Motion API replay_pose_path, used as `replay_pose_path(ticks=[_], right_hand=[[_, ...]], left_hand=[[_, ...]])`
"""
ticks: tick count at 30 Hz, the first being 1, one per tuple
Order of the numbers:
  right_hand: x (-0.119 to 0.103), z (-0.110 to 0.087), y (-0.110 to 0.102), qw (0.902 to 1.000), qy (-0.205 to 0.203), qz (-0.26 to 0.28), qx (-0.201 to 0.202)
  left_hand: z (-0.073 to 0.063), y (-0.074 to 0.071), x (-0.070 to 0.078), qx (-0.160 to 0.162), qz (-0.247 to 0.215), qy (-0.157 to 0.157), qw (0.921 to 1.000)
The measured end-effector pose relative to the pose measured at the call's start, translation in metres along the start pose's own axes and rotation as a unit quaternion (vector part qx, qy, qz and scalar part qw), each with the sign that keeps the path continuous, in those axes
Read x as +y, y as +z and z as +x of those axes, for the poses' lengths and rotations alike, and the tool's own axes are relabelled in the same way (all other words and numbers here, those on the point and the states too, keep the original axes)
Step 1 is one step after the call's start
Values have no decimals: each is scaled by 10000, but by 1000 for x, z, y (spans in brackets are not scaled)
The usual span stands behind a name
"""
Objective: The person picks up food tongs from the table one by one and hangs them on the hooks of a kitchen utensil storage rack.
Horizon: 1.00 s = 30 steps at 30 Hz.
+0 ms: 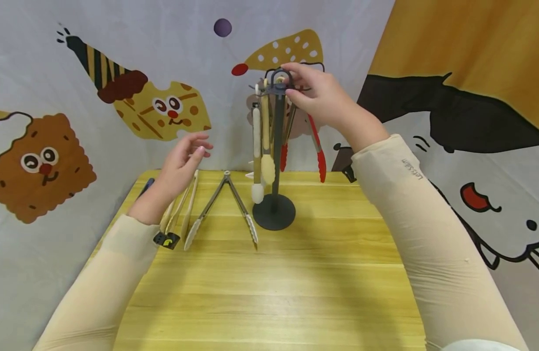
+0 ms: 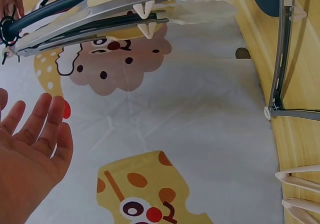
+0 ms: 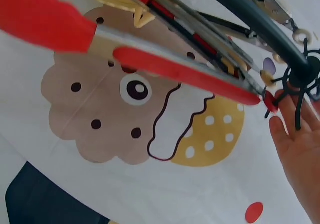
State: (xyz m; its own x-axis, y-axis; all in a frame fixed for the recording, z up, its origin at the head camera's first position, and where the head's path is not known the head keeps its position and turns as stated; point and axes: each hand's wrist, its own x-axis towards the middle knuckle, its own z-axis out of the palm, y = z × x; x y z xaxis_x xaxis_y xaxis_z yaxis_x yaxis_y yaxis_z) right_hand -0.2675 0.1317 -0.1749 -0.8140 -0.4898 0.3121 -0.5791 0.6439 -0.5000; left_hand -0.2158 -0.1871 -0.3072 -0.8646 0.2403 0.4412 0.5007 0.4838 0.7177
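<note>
A dark utensil stand (image 1: 276, 146) with a round base rises at the back of the table, several tongs hanging from its top hooks. My right hand (image 1: 319, 92) is at its top, thumb and fingers around the hook ring. In the right wrist view, red-handled tongs (image 3: 185, 73) hang beside those fingertips. Cream-tipped tongs (image 1: 257, 151) and yellow-tipped tongs (image 1: 266, 131) hang on the left side. My left hand (image 1: 183, 161) is raised left of the stand, fingers loosely bent, holding nothing. Below it to the right, white-tipped tongs (image 1: 225, 183) lie spread on the table.
More tongs (image 1: 188, 204), light wooden-looking, lie at the table's left beside a black-and-yellow tag (image 1: 166, 240), partly behind the left forearm. A dark blue tip (image 1: 146, 186) shows near the left edge. A cartoon-printed cloth (image 1: 173, 58) hangs behind the wooden table (image 1: 269, 292).
</note>
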Motion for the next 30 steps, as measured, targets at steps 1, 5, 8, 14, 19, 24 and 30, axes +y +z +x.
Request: replay_pose_path(ticks=[1,5,8,14,19,24,30], right_hand=[[1,0,-1,9999,-18,97,-77],[4,-2,-6,9984,-107,460,-311],[5,-3,-6,9981,-109,533,-284],[3,-3,-2,9992,-2,392,86],[2,-1,0,9991,24,243,335],[0,-1,-1,9991,174,73,372],[0,-1,0,9990,220,67,377]], left_hand=[[-1,0,0,-5,4,1,10000],[-3,-1,-2,-7,27,-8,10000],[-5,-1,-6,-85,66,-158,9998],[-13,-3,-15,-680,529,-692,9939],[-23,-6,-24,-1089,881,-1035,9847],[-35,-11,-33,-1318,1001,-1242,9784],[-48,-17,-46,-1719,1194,-1551,9655]])
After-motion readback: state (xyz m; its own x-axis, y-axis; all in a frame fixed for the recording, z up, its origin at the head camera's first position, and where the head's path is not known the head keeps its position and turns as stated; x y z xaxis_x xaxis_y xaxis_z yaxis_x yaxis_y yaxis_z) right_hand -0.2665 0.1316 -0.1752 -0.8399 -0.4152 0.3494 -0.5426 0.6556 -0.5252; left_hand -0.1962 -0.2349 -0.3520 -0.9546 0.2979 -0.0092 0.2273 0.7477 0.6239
